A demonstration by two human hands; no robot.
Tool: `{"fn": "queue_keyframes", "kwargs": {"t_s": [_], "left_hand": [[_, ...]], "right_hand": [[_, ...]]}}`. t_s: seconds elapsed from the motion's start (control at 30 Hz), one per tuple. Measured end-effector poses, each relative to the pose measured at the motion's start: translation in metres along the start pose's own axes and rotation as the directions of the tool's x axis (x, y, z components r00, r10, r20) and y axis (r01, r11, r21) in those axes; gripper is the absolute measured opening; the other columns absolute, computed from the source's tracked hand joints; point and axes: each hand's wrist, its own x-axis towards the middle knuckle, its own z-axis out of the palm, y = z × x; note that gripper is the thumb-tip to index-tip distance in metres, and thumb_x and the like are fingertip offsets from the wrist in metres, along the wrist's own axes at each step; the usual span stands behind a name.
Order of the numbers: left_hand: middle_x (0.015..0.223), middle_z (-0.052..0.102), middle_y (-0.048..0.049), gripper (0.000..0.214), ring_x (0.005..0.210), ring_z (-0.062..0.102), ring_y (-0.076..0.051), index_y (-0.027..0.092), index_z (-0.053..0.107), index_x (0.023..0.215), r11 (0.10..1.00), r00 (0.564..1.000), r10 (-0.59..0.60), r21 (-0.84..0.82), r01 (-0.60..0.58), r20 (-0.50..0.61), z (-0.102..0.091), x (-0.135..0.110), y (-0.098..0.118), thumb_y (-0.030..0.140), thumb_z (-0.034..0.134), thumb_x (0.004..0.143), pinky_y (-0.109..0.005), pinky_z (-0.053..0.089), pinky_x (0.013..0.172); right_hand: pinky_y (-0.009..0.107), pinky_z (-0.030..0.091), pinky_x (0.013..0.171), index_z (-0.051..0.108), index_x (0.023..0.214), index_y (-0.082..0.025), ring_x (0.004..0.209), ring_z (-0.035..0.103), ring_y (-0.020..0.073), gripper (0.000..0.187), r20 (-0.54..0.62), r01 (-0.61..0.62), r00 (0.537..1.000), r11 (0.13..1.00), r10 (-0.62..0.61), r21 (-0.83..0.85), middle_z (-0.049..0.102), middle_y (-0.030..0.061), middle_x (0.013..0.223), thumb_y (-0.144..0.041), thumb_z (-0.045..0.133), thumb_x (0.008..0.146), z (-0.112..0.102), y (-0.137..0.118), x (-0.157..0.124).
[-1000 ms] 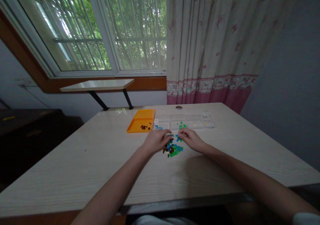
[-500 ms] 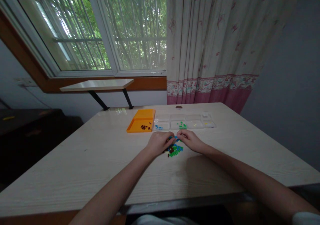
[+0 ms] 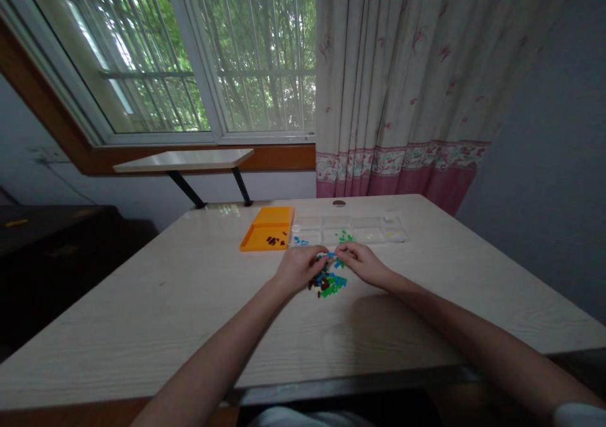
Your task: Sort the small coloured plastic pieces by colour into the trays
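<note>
My left hand (image 3: 299,268) and my right hand (image 3: 363,263) meet fingertip to fingertip just above the table, fingers curled in and pinched. Between the tips shows a small blue plastic piece (image 3: 332,254), which both hands seem to grip. Part of it is hidden by the fingers. Right below lies a loose pile of small plastic pieces: green pieces (image 3: 329,292), blue pieces (image 3: 339,280) and brown pieces (image 3: 324,283). The left fingers cover the pile's upper left side. The pieces are too small to make out their exact shape.
Behind my hands stands an open orange box (image 3: 250,246) with several brown pieces. To its right, a clear compartment tray (image 3: 362,224) holds blue, green and yellow pieces. A dark half-round spot (image 3: 339,203) marks the table's far edge. A small shelf (image 3: 184,160) rises at the back left.
Both hands have shifted slightly upward and away from the pile. More of the pile shows beneath them, and the blue piece between the fingertips is now easier to see.
</note>
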Motion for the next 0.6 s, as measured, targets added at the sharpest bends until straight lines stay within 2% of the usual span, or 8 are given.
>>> {"fn": "queue_keyframes", "kwargs": {"t_s": [0.1,0.2,0.3,0.4,0.6], "left_hand": [[0.052,0.053,0.0034,0.025,0.047,0.046,-0.007,0.018,0.063,0.091,0.998,0.988,-0.055,-0.012,0.054,-0.147,-0.006,0.001,-0.008,0.035,0.048,0.082,-0.017,0.033,0.050],[0.049,0.049,0.0047,0.026,0.044,0.043,-0.006,0.016,0.064,0.088,0.995,0.944,-0.097,-0.051,0.085,-0.315,-0.014,0.002,-0.012,0.036,0.050,0.081,-0.016,0.033,0.048],[0.046,0.044,0.0060,0.024,0.042,0.040,-0.005,0.015,0.065,0.086,0.994,0.896,-0.103,-0.077,0.077,-0.432,-0.019,0.004,-0.011,0.035,0.052,0.080,-0.015,0.032,0.046],[0.045,0.043,0.0066,0.022,0.041,0.039,-0.005,0.015,0.065,0.085,0.996,0.873,-0.081,-0.074,0.051,-0.480,-0.019,0.004,-0.008,0.033,0.054,0.079,-0.014,0.032,0.045],[0.047,0.046,0.0063,0.021,0.041,0.040,-0.004,0.015,0.065,0.085,0.999,0.879,-0.037,-0.045,0.018,-0.475,-0.017,0.003,-0.006,0.032,0.054,0.079,-0.014,0.031,0.045]], "right_hand": [[0.022,0.038,0.058,0.061,0.087,-0.017,0.063,0.049,0.0115,0.020,0.013,0.058,0.998,0.993,-0.057,-0.101,0.056,0.0021,0.074,-0.031,0.047,0.085,-0.007,0.003,0.000],[0.024,0.042,0.066,0.063,0.090,-0.017,0.074,0.053,0.0137,0.017,0.096,0.168,0.983,0.975,-0.155,-0.145,0.058,0.0049,0.082,-0.024,0.047,0.085,-0.013,0.008,0.000],[0.027,0.043,0.073,0.062,0.098,-0.019,0.082,0.054,0.0151,0.021,0.154,0.219,0.969,0.958,-0.192,-0.184,0.058,0.0066,0.090,-0.020,0.047,0.084,-0.014,0.012,-0.002],[0.028,0.044,0.075,0.060,0.104,-0.020,0.084,0.055,0.0155,0.025,0.164,0.212,0.971,0.945,-0.174,-0.251,0.057,0.0068,0.093,-0.018,0.046,0.084,-0.012,0.015,-0.002],[0.026,0.045,0.074,0.062,0.101,-0.022,0.083,0.056,0.0149,0.026,0.155,0.174,0.980,0.926,-0.128,-0.336,0.057,0.0055,0.092,-0.014,0.045,0.083,-0.012,0.018,-0.003]]}}
